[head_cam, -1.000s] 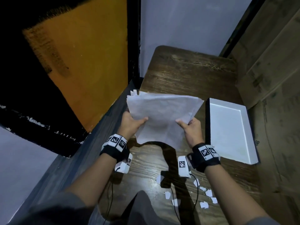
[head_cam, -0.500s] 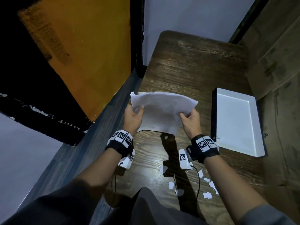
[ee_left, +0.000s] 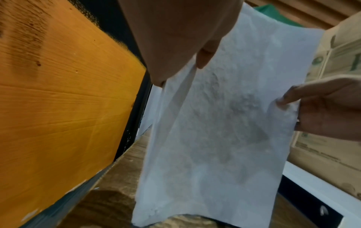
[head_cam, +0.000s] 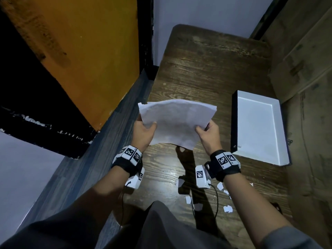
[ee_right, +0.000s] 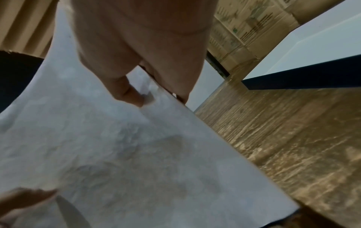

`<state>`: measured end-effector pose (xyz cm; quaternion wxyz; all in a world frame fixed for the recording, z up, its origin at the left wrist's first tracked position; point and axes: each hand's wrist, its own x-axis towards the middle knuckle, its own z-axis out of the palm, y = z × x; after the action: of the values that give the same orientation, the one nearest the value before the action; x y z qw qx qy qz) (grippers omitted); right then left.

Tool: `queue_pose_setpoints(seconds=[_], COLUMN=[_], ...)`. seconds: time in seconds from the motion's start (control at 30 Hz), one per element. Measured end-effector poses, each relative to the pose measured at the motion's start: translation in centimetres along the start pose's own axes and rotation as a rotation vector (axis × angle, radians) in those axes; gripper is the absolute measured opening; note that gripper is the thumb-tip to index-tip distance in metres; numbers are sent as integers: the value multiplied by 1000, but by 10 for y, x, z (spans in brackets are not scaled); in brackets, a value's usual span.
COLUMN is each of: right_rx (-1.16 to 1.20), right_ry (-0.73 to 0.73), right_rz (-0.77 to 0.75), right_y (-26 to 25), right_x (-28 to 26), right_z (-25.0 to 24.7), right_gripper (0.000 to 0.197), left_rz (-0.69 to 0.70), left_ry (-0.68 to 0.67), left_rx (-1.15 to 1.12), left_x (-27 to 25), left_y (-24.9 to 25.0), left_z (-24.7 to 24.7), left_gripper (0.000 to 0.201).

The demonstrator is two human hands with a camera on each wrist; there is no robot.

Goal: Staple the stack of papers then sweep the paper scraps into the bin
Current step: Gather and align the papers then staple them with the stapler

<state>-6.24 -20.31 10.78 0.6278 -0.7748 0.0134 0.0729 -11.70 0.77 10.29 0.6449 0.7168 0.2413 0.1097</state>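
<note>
A white stack of papers (head_cam: 176, 121) hangs bowed above the wooden table (head_cam: 206, 69), held by both sides. My left hand (head_cam: 144, 131) pinches its left edge, thumb on top. My right hand (head_cam: 206, 130) pinches the right edge the same way. The left wrist view shows the stack of papers (ee_left: 224, 138) with my thumb (ee_left: 203, 57) on it; the right wrist view shows the sheets (ee_right: 117, 154) under my thumb (ee_right: 126, 92). Several white paper scraps (head_cam: 227, 208) lie on the table near my right forearm. A white tray-like bin (head_cam: 258, 126) with dark sides lies to the right. No stapler shows.
An orange board (head_cam: 80, 51) with a black frame leans at the left beyond the table edge. Cardboard boxes (head_cam: 305, 51) stand along the right side. A grey wall closes the far end. Cables hang from both wrist cameras.
The stack has dropped lower and tipped flatter over the table, its sheets squared more evenly. Both hands keep their grip on the side edges.
</note>
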Motion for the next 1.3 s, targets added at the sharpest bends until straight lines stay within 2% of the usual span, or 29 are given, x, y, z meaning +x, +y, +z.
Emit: queue_pose_setpoints(seconds=[0.1, 0.2, 0.33, 0.4, 0.57, 0.67, 0.77, 0.93, 1.03, 1.1, 1.2, 1.3], right_rx=[26, 79, 124, 113, 42, 33, 10, -149, -377, -507, -633, -885], right_ry=[27, 54, 82, 97, 56, 73, 88, -32, -178, -220, -136, 32], right_rz=[5, -33, -97, -98, 86, 109, 105, 198, 311, 349, 416, 580], right_y=[-1, -12, -24, -19, 12, 15, 15, 31, 48, 63, 94, 131], right_x=[0, 4, 7, 7, 5, 15, 31, 51, 48, 35, -1, -51], right_z=[-4, -4, -5, -5, 5, 2, -6, -18, -43, -75, -138, -204], right_gripper=[34, 32, 36, 37, 26, 26, 36, 45, 44, 36, 30, 36], left_rz=[104, 209, 279, 264, 104, 123, 174, 137, 64, 39, 25, 9], left_ry=[-52, -30, -14, -8, -47, -55, -82, -104, -133, -160, -174, -148], left_rx=[-35, -63, -122, -131, 24, 30, 113, 230, 256, 271, 278, 293], left_x=[-3, 4, 10, 10, 7, 18, 40, 56, 54, 52, 52, 58], left_y=[17, 29, 35, 28, -12, -5, 13, 24, 26, 25, 19, 9], left_z=[-3, -2, 4, 6, 18, 30, 42, 68, 80, 85, 90, 88], left_gripper=[51, 44, 38, 36, 30, 36, 50, 53, 51, 49, 47, 47])
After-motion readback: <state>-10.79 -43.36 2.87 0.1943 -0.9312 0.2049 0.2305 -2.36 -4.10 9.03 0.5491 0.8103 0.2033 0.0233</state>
